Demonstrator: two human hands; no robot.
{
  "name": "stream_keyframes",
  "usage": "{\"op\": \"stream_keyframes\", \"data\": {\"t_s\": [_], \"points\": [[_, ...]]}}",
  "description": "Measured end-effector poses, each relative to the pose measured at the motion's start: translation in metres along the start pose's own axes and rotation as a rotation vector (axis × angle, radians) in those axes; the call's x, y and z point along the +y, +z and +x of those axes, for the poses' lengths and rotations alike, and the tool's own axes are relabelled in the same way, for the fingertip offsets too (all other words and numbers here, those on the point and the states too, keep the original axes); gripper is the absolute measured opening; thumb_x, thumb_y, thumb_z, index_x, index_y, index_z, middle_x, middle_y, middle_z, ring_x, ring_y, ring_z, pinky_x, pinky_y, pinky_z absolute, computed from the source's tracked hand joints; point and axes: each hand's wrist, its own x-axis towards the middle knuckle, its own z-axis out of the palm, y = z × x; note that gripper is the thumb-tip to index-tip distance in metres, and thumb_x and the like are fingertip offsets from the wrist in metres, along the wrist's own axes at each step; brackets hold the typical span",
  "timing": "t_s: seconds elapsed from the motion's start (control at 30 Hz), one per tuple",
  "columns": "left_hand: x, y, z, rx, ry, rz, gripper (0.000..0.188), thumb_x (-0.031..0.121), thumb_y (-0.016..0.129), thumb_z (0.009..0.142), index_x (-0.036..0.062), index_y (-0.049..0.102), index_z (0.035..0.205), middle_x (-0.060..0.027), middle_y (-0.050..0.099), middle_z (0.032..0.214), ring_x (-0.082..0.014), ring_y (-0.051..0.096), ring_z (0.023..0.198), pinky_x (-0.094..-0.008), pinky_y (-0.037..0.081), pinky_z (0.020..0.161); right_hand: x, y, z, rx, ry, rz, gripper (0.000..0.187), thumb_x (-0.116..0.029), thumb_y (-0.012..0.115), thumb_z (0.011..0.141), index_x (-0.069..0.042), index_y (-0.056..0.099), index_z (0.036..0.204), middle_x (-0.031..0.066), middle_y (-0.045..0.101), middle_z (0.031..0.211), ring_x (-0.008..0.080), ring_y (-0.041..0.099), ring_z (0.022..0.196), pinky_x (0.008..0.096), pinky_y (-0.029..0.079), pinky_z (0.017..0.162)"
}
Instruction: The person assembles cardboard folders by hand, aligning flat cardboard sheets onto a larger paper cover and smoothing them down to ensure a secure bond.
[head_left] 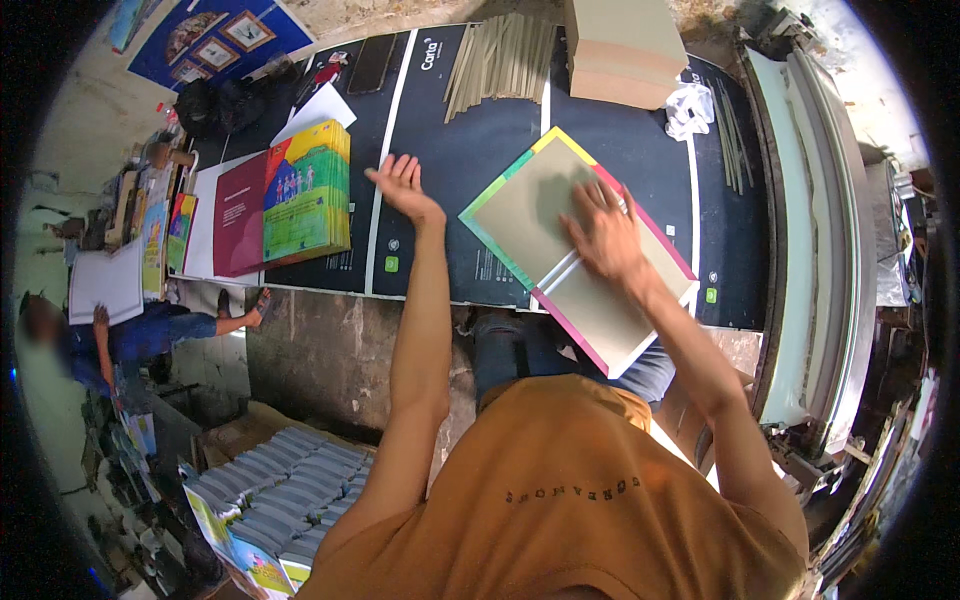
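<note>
While the right hand point(605, 235) lies flat with fingers spread on the grey board of an open book cover point(575, 255) with coloured borders, the left hand point(400, 185) hovers open over the dark table point(450, 150), gripping nothing. A stack of colourful printed covers point(305, 190) sits to the left, cardboard strips point(500, 60) beyond.

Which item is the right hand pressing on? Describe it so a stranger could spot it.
On the dark work table, right of centre, lies an open book cover under the right hand. It is two grey boards side by side, set at a diagonal. Unlike the finished colourful stack to the left, it shows bare grey framed by a multicoloured border.
</note>
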Motion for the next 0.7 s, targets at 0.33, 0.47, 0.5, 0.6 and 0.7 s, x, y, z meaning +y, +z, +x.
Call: {"op": "stream_keyframes", "data": {"t_s": [0.33,0.47,0.5,0.6,0.7], "points": [[-0.086,0.117,-0.154,-1.512,0.922,1.394,0.057,0.054,0.047,0.105,0.0035,0.072,0.115,-0.0183,0.069,0.123,-0.0351,0.064,0.119,-0.0510,0.048,0.104,-0.072,-0.034,-0.117,-0.321,0.326,0.065,0.098,-0.059,0.057,0.099,-0.001,0.013,0.164,0.0400,0.045,0.148,0.0519,0.035,0.147,0.0659,0.021,0.121],[-0.038,0.110,-0.112,-1.404,0.683,1.721,0.060,0.056,0.042,0.106,0.0057,0.074,0.111,-0.0185,0.070,0.117,-0.0375,0.066,0.114,-0.0529,0.052,0.098,-0.057,-0.012,-0.096,-0.160,0.298,0.025,0.091,-0.062,0.044,0.103,-0.001,0.017,0.164,0.0476,0.037,0.149,0.0565,0.029,0.148,0.0694,0.017,0.121],[-0.019,0.097,-0.093,-1.357,0.544,1.734,0.060,0.057,0.046,0.103,0.0040,0.074,0.112,-0.0172,0.073,0.115,-0.0377,0.070,0.110,-0.0537,0.055,0.091,-0.055,-0.007,-0.085,-0.150,0.295,0.014,0.087,-0.060,0.044,0.104,-0.002,0.019,0.164,0.0436,0.037,0.152,0.0535,0.029,0.150,0.0686,0.018,0.121],[0.022,0.019,-0.078,-1.186,0.458,1.798,0.063,0.055,0.045,0.105,-0.0045,0.067,0.106,-0.0332,0.070,0.104,-0.0514,0.068,0.099,-0.0612,0.054,0.088,-0.045,0.018,-0.065,-0.075,0.216,-0.035,0.077,-0.054,0.045,0.105,-0.007,0.027,0.163,0.0334,0.037,0.158,0.0463,0.030,0.152,0.0670,0.021,0.121],[0.069,-0.041,-0.128,-1.159,0.058,1.849,0.064,0.057,0.053,0.099,-0.0041,0.063,0.114,-0.0337,0.070,0.100,-0.0543,0.068,0.096,-0.0609,0.053,0.089,-0.035,0.024,-0.053,-0.031,0.061,-0.055,0.066,-0.049,0.046,0.106,-0.012,0.038,0.160,0.0241,0.038,0.162,0.0392,0.033,0.152,0.0651,0.025,0.120]]}}
